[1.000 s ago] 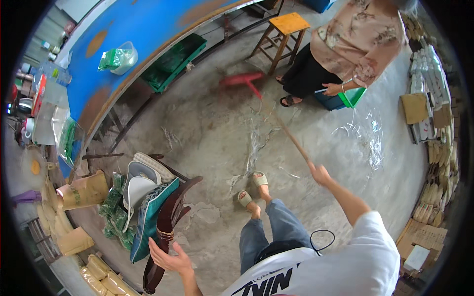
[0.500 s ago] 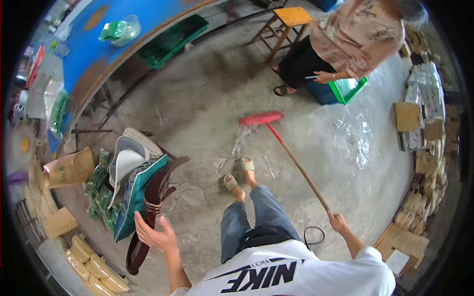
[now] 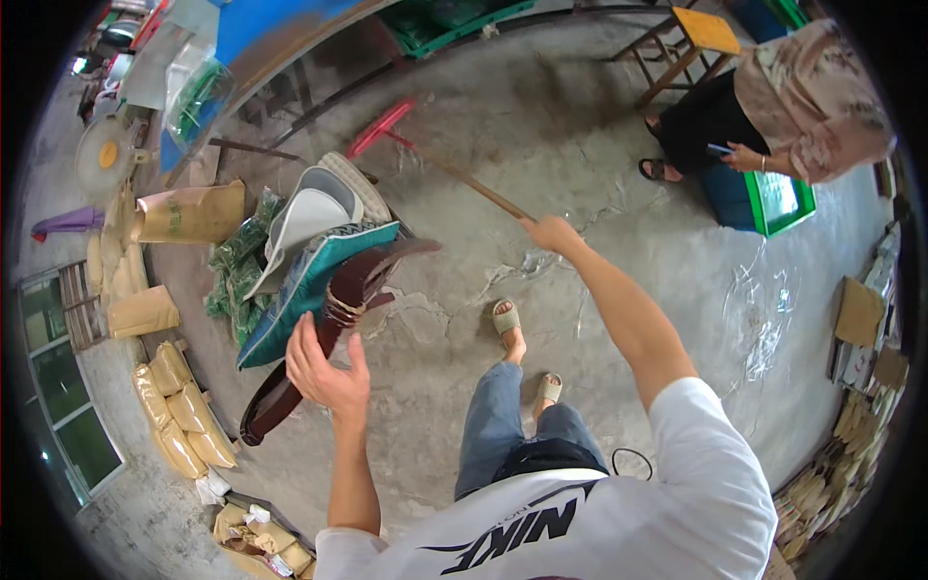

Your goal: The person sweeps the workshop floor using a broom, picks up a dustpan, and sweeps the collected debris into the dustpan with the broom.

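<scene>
Red-headed broom with a long tan wooden handle [image 3: 454,171] reaches forward over the grey concrete floor [image 3: 454,387], the right hand [image 3: 553,235] wrapped firmly around its near end. Well apart from that, the left hand [image 3: 329,372] has its fingers spread over a dark brown, curved wooden chair back [image 3: 350,280]; whether they press on it I cannot tell. Just past it leans a teal cushion with a patterned border [image 3: 314,290]. Farther ahead, the broom's long red head [image 3: 383,128] lies on the floor near the loaded chair, by the blue-topped table [image 3: 266,34]. Shiny, clear scraps, probably plastic film [image 3: 764,319], lie off to the right. A sweeping stroke seems in hand, the chair perhaps being steadied; another stroke would call for steering the head clear of the chair.
</scene>
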Motion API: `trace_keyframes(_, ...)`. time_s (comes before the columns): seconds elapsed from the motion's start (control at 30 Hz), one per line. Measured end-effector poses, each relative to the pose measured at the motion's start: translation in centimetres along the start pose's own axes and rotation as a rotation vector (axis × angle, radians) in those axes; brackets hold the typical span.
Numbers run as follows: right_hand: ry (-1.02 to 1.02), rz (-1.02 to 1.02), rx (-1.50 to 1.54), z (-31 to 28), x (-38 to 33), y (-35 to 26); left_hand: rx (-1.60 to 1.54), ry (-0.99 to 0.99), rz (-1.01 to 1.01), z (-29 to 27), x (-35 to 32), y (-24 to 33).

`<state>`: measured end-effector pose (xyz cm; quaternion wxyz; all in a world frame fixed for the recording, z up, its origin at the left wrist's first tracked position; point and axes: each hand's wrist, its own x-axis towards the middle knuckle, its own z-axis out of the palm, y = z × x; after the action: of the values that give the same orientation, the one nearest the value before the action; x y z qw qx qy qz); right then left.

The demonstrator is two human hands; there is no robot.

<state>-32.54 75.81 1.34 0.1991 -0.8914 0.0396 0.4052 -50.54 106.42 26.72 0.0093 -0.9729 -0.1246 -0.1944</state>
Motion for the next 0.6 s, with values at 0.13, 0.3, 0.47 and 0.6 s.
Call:
trace_keyframes(0.13,0.055,0.080,0.005,3.3,-4.7,4.4,0.080,0.081,0.049,-0.1,-0.4,-0.6)
trace_keyframes(0.3,-0.105,0.110,0.008,6.1,-20.1,25.2,0.021,0.189,0.019,-0.8,-1.3,0.4)
trace_keyframes(0.47,-0.095,0.344,-0.182,2.9,-41.1,48.2,-0.307,0.233,-0.016,-3.2,-10.9,7.4)
trace_keyframes(0.6,0.073,0.477,-0.305,-1.8,-57.2,68.2,-0.562,-0.378,-0.298,-0.1,-31.6,16.0)
